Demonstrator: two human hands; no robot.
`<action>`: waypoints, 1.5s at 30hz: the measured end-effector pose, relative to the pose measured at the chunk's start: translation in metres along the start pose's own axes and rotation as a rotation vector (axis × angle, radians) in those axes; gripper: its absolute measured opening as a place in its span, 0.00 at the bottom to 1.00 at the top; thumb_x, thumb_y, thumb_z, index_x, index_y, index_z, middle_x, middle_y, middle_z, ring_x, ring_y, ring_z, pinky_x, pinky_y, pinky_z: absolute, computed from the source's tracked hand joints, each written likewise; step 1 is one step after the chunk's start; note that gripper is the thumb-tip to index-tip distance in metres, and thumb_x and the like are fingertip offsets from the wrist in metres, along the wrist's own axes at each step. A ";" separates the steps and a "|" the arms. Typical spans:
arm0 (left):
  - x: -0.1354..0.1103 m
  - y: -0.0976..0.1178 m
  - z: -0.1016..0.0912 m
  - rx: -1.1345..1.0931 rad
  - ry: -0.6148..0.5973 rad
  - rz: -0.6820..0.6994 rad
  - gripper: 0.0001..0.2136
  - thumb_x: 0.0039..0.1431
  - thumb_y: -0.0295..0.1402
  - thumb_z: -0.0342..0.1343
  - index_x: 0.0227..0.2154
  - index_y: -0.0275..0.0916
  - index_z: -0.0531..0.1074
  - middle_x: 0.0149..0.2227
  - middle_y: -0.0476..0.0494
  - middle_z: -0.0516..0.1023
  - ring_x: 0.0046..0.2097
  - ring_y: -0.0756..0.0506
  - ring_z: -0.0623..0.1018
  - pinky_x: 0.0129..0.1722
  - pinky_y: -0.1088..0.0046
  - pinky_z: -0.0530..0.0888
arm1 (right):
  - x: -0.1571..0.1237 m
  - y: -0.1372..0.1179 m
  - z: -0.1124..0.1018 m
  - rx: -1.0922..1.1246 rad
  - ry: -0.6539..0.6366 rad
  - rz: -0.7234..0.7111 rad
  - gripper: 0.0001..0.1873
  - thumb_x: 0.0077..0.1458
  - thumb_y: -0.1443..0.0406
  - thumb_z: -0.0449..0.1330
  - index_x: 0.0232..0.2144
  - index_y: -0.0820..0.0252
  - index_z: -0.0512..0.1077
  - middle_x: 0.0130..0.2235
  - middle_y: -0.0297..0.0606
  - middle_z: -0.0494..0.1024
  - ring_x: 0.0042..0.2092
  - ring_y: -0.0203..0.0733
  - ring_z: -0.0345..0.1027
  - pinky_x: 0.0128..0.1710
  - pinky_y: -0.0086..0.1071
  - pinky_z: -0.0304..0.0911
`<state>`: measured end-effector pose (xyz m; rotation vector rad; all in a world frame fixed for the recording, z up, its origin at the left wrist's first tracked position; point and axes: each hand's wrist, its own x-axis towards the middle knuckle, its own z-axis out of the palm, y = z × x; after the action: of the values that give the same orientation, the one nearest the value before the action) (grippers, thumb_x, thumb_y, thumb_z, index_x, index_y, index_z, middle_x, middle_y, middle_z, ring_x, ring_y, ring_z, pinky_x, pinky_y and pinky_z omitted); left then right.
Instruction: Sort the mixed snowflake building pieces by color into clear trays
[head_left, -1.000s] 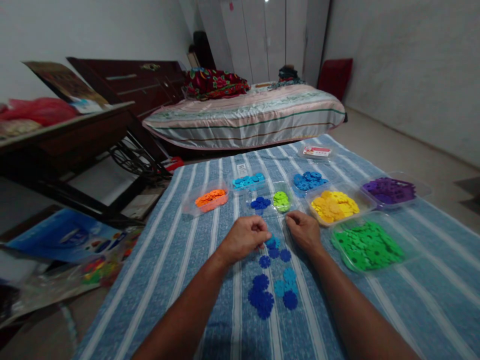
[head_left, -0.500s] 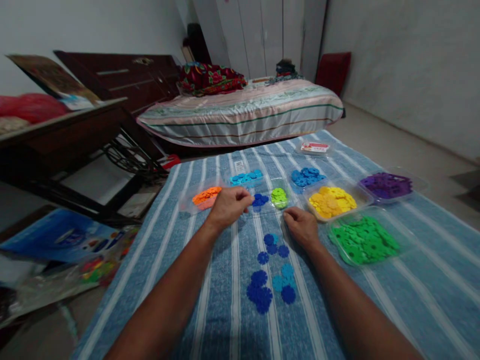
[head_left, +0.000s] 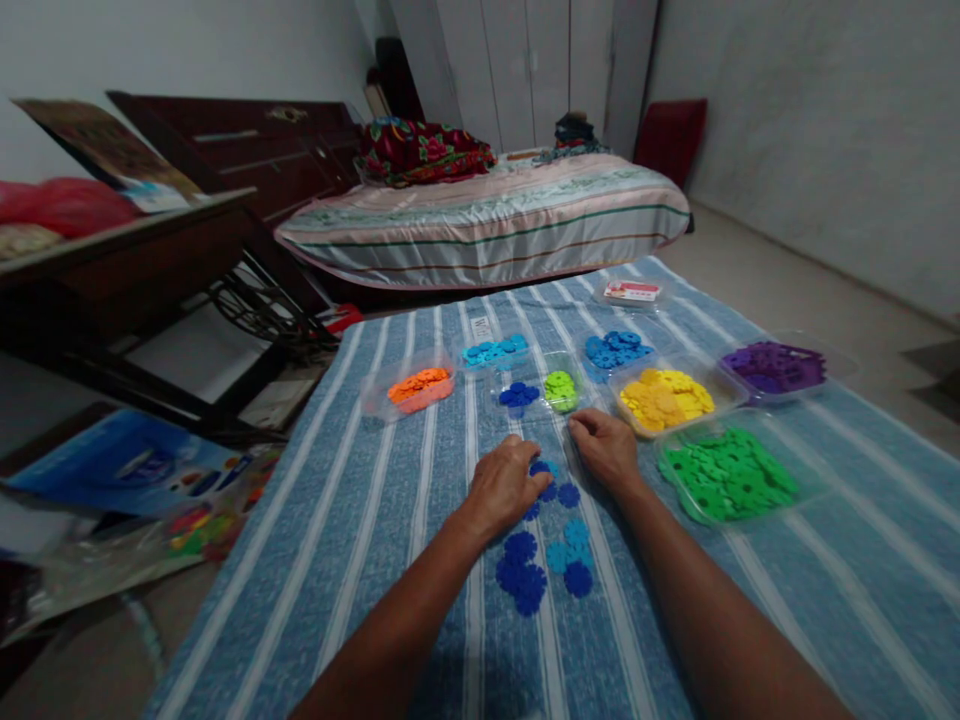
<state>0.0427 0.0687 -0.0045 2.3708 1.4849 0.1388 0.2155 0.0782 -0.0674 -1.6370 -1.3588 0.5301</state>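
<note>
Several loose blue flower-shaped discs point(head_left: 546, 560) lie on the blue striped cloth point(head_left: 360, 540) in front of me. My left hand point(head_left: 506, 485) rests on the upper ones, fingers curled down over a dark blue disc. My right hand point(head_left: 606, 452) sits just to the right of them, fingers curled in a loose fist against the cloth; what it holds, if anything, is hidden. Beyond the hands stands a clear tray with dark blue discs point(head_left: 519, 396) and lime discs point(head_left: 560, 388).
Clear trays hold orange point(head_left: 418, 386), light blue point(head_left: 495, 352), blue point(head_left: 616, 349), yellow point(head_left: 664, 396), purple point(head_left: 776, 364) and green discs point(head_left: 726, 476). A mattress point(head_left: 487, 225) lies beyond the cloth. A dark wooden table point(head_left: 135, 270) and a blue box point(head_left: 127, 470) stand left.
My left hand reached out toward the dark blue tray half a second ago, then came back down onto the loose discs. My right hand has hardly moved.
</note>
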 end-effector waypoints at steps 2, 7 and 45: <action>0.004 0.003 0.001 0.068 -0.037 0.002 0.11 0.55 0.39 0.58 0.38 0.38 0.74 0.37 0.43 0.73 0.40 0.42 0.75 0.39 0.69 0.69 | 0.000 0.000 0.000 0.002 0.002 0.000 0.15 0.53 0.58 0.52 0.30 0.55 0.78 0.32 0.35 0.81 0.35 0.43 0.73 0.39 0.32 0.64; 0.010 0.009 -0.001 0.097 -0.094 -0.020 0.10 0.53 0.39 0.60 0.35 0.38 0.74 0.37 0.43 0.73 0.40 0.42 0.75 0.38 0.69 0.68 | 0.001 0.001 0.000 0.006 -0.005 0.014 0.15 0.53 0.58 0.52 0.30 0.54 0.78 0.31 0.34 0.80 0.34 0.42 0.72 0.37 0.32 0.64; 0.076 -0.010 -0.101 -1.013 0.369 -0.342 0.02 0.53 0.26 0.55 0.27 0.34 0.68 0.23 0.50 0.74 0.20 0.57 0.67 0.20 0.81 0.60 | 0.000 0.000 0.002 0.021 -0.037 0.034 0.16 0.53 0.56 0.52 0.30 0.54 0.78 0.30 0.34 0.80 0.34 0.43 0.73 0.37 0.33 0.64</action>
<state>0.0426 0.1635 0.0797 1.3041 1.4336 1.0100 0.2136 0.0786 -0.0689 -1.6432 -1.3496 0.5958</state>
